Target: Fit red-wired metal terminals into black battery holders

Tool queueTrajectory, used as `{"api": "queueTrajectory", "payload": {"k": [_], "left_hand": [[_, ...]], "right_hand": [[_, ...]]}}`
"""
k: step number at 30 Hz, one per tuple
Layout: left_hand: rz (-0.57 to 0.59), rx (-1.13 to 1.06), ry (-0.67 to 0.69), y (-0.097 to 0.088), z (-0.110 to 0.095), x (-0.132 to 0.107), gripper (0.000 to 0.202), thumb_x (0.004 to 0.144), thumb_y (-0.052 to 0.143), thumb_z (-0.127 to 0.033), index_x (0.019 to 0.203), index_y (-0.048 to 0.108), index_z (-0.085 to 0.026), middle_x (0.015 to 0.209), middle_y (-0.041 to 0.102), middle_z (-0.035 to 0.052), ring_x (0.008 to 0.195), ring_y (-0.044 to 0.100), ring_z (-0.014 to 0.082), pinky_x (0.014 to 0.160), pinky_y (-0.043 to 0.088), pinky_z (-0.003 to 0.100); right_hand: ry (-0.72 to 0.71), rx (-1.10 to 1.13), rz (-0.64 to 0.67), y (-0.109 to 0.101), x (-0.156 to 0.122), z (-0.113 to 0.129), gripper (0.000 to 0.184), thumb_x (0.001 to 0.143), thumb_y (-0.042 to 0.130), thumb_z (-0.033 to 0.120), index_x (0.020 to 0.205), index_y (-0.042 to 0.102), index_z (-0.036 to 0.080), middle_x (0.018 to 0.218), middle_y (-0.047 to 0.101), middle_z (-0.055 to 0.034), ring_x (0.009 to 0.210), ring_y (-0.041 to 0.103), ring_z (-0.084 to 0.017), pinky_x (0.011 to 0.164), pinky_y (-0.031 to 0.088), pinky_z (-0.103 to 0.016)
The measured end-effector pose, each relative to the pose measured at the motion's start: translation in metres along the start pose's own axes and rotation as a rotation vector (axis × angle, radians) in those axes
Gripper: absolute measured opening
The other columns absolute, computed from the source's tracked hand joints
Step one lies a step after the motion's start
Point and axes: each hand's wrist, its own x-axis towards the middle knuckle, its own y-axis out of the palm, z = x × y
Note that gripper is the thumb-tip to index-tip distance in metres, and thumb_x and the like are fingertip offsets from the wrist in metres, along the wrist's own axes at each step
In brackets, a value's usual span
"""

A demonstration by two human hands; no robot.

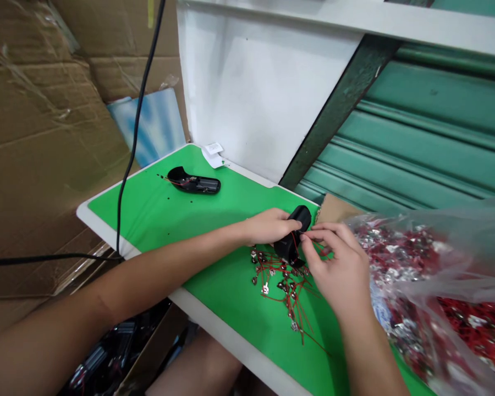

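Observation:
My left hand grips a black plastic housing and holds it just above the green table top. My right hand is closed in a pinch at the housing's right side, fingertips on a thin red wire. A loose pile of red wires with small metal contacts lies on the green surface directly below both hands. A second black housing with wires fitted rests alone at the far left of the table.
A clear plastic bag full of red wires and metal contacts fills the right side. A black cable hangs over the table's left edge. Cardboard boxes stand to the left, a white panel behind, a green shutter at right.

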Motion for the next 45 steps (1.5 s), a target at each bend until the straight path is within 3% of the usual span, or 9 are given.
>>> {"api": "queueTrajectory", "payload": {"k": [9,17,24,29,38,42,45], "left_hand": [[-0.032,-0.016,0.026,0.0,0.003,0.004,0.032,0.099,0.051,-0.031,0.072,0.054,-0.015,0.062,0.049,-0.0048,0.054,0.043,0.0058,0.055,0.033,0.021],[-0.029,0.0,0.017,0.0,0.002,0.002,0.032,0.099,0.05,-0.033,0.073,0.054,-0.015,0.061,0.048,-0.0042,0.054,0.042,0.0069,0.056,0.033,0.022],[-0.119,0.265,0.178,0.001,0.007,0.004,0.032,0.1,0.047,-0.033,0.075,0.056,-0.014,0.069,0.053,-0.0024,0.067,0.047,0.0089,0.065,0.034,0.023],[-0.181,0.454,0.293,0.003,0.01,0.005,0.032,0.099,0.044,-0.035,0.081,0.06,-0.014,0.084,0.064,0.0037,0.08,0.056,0.0135,0.075,0.041,0.025],[-0.216,0.668,0.277,0.005,0.009,-0.002,0.04,0.099,0.036,-0.04,0.097,0.065,-0.012,0.111,0.068,0.0145,0.098,0.063,0.0225,0.096,0.052,0.038],[-0.215,0.651,0.308,0.006,0.008,-0.001,0.037,0.099,0.038,-0.039,0.094,0.064,-0.013,0.109,0.068,0.0133,0.098,0.062,0.021,0.093,0.05,0.035],[-0.192,0.491,0.264,0.001,0.008,0.004,0.034,0.098,0.042,-0.039,0.08,0.059,-0.015,0.085,0.065,0.0054,0.08,0.057,0.0148,0.075,0.043,0.027]], "right_hand": [[0.056,-0.004,-0.06,0.003,-0.001,0.003,0.01,0.094,0.07,0.024,0.088,0.073,0.016,0.096,0.068,-0.0072,0.079,0.067,-0.016,0.056,0.054,-0.025],[0.017,0.023,-0.048,0.003,0.0,0.001,0.008,0.093,0.07,0.022,0.088,0.074,0.016,0.096,0.068,-0.0068,0.08,0.068,-0.016,0.058,0.055,-0.026],[0.048,0.054,-0.002,0.003,-0.002,0.001,0.008,0.093,0.069,0.021,0.089,0.074,0.017,0.1,0.068,-0.0068,0.083,0.068,-0.016,0.062,0.057,-0.026],[0.02,0.043,0.031,0.005,-0.003,-0.001,0.01,0.096,0.064,0.021,0.094,0.072,0.016,0.102,0.068,-0.0082,0.089,0.069,-0.019,0.072,0.06,-0.032],[-0.038,0.055,0.06,0.008,-0.004,0.0,0.01,0.098,0.06,0.016,0.098,0.07,0.014,0.103,0.067,-0.0091,0.095,0.068,-0.019,0.083,0.059,-0.032],[-0.036,0.04,0.053,0.006,-0.003,0.0,0.009,0.097,0.061,0.016,0.097,0.069,0.015,0.102,0.067,-0.0084,0.093,0.068,-0.019,0.083,0.059,-0.032],[-0.008,0.001,0.018,0.003,-0.001,0.001,0.008,0.096,0.065,0.02,0.093,0.071,0.016,0.099,0.067,-0.0076,0.089,0.068,-0.019,0.075,0.059,-0.031]]}}
